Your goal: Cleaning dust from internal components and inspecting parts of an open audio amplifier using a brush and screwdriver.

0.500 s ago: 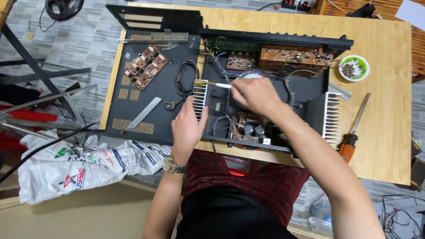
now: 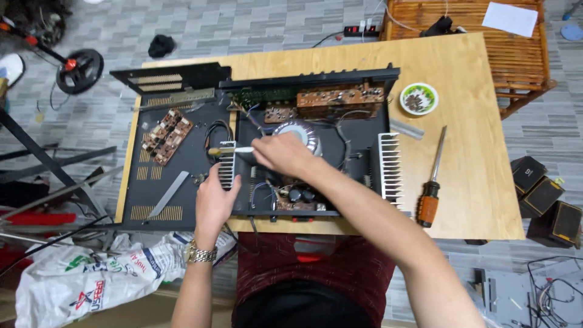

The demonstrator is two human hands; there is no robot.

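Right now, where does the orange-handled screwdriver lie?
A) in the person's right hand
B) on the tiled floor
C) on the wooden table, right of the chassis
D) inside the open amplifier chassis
C: the orange-handled screwdriver lies on the bare wooden table, right of the chassis, clear of both hands.

You're in a home electronics repair corner: under your hands an opened amplifier chassis (image 2: pixel 316 152) lies on a plywood counter (image 2: pixel 473 182), a screwdriver (image 2: pixel 431 188) to their right, small speakers (image 2: pixel 543 200) on the tiled floor (image 2: pixel 255 24) beyond.
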